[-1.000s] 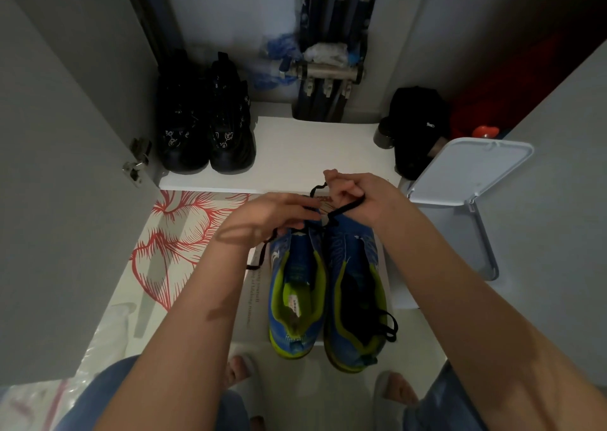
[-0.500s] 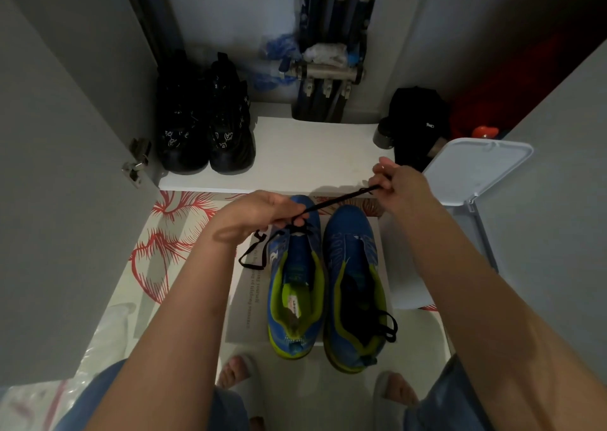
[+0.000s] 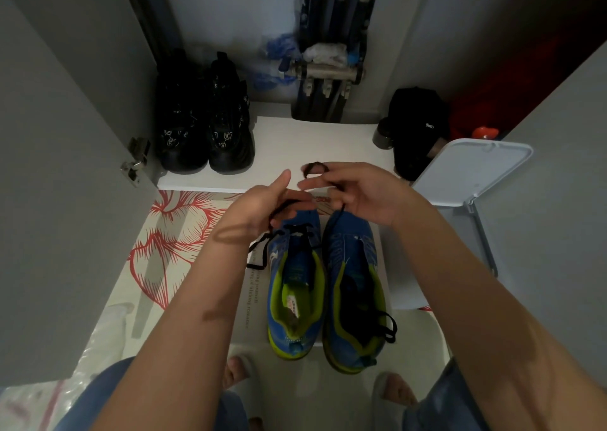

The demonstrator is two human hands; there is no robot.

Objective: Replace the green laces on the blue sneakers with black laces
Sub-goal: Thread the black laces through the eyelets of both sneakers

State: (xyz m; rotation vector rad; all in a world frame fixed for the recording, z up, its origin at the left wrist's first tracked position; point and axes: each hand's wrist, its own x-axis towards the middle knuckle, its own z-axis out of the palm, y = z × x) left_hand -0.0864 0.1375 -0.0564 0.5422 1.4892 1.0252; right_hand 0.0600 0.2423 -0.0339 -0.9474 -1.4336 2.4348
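Now our right hand [image 3: 358,197] is coming back beside our left hand [image 3: 262,210], the black lace [image 3: 314,167] looped round its fingers; the left's grip we cannot tell. We are lacing the left blue sneaker [image 3: 295,286] below; next calls for finding a free eyelet.

The sneakers [image 3: 351,253] are blue, with a yellow-green lining and a yellow-green sole edge, and small white marks on the sides. The lace [image 3: 285,206] is black. The shoes [image 3: 207,128] are black with small pale prints, and the shelf [image 3: 312,148] is white. The mat [image 3: 177,233] is white with big red leaves drawn in thin lines. The cap [image 3: 417,118] is black with a tiny white logo. The lid [image 3: 469,171] is white, the door [image 3: 65,135] grey, the jeans [image 3: 108,391] blue.
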